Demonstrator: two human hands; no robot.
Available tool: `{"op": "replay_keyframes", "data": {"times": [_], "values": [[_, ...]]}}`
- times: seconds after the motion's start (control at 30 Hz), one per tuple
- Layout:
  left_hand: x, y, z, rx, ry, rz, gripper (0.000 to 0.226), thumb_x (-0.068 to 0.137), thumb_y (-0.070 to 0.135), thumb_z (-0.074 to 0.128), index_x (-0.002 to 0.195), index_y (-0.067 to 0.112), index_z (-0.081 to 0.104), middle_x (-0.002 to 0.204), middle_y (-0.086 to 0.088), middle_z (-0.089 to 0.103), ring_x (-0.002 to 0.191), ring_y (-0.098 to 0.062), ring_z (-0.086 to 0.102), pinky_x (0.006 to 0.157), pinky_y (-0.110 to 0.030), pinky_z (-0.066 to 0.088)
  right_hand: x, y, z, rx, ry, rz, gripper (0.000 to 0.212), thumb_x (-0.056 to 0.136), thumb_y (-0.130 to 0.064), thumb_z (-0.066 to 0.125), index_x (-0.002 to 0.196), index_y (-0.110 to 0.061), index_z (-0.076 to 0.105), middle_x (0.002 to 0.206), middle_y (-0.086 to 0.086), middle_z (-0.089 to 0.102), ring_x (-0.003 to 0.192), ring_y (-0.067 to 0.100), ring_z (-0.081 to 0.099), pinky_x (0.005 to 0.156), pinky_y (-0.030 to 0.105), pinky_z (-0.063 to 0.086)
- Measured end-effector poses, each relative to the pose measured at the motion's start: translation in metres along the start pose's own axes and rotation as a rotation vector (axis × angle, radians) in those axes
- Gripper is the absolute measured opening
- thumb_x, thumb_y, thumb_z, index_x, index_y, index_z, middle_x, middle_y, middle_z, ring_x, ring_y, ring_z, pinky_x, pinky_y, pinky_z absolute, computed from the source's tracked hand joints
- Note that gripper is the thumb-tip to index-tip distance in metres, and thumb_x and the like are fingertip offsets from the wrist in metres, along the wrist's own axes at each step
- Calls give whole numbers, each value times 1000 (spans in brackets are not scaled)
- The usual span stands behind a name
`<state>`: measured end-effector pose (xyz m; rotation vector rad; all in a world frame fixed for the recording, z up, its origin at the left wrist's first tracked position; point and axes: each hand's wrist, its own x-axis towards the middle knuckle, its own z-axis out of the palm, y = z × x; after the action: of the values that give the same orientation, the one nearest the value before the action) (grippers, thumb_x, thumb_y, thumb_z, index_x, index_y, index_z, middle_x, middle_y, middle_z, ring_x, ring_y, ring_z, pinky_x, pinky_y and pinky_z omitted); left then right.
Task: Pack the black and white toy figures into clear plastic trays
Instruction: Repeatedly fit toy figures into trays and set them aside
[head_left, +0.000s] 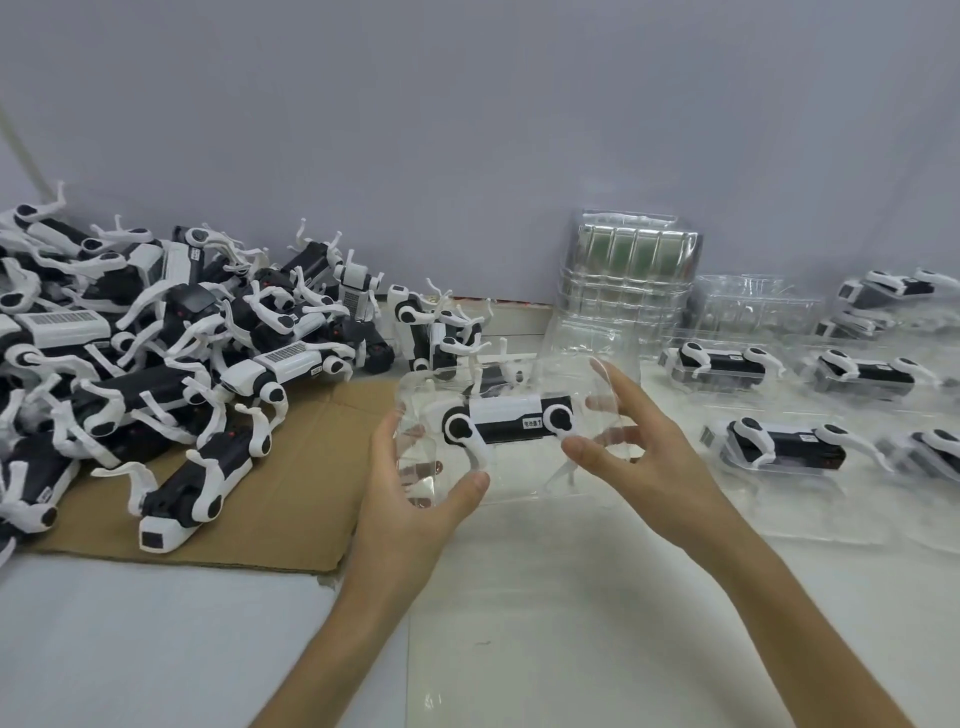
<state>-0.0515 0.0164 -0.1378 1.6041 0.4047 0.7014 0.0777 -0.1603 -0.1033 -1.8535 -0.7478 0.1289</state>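
A heap of loose toy figures (156, 358) lies on cardboard (291, 499) at the left. The left hand (415, 499) grips the left end of a clear tray (514, 480), thumb in front and fingers behind. One figure (511, 423) sits in the tray, between the hands. The right hand (641, 447) pinches the tray's right end. Filled trays (779, 447) lie further right.

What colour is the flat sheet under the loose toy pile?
Brown, the flat cardboard sheet, head view.
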Motion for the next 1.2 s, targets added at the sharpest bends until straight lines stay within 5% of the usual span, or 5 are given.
{"op": "replay_keyframes", "data": {"times": [0.37,0.53,0.8,1.0,1.2], "values": [[0,4,0,-34,-88,-10,89,56,44,86,131,52,38,132,19,54,104,5,63,89,-28,50,6,3,-3,231,15,106,102,55,-64,83,145,-40,40,104,-23,69,90,1,68,74,21,45],[6,3,-9,-124,-130,-144,101,46,51,88,137,36,48,125,-3,66,108,-21,67,101,-47,51,2,0,-2,177,-9,12,86,64,-62,82,139,-53,40,107,-22,65,94,4,65,78,17,52],[7,3,-10,4,-59,-50,65,59,44,90,118,33,64,105,12,73,90,-1,68,73,-12,50,1,6,6,32,89,-33,81,63,-67,73,136,-54,43,102,-18,57,75,2,48,71,15,44],[7,-1,-6,-72,24,-102,80,53,48,92,123,25,60,105,5,73,91,-17,72,78,-32,57,-1,2,12,13,141,1,90,66,-64,74,144,-41,36,128,-23,50,114,-4,54,85,15,43],[-2,-1,2,49,244,19,87,54,54,85,130,29,50,105,12,68,80,-7,68,77,-34,57,-16,-10,34,-229,365,-437,13,83,-19,72,92,-27,69,79,-19,65,62,8,57,64,10,39]]}}
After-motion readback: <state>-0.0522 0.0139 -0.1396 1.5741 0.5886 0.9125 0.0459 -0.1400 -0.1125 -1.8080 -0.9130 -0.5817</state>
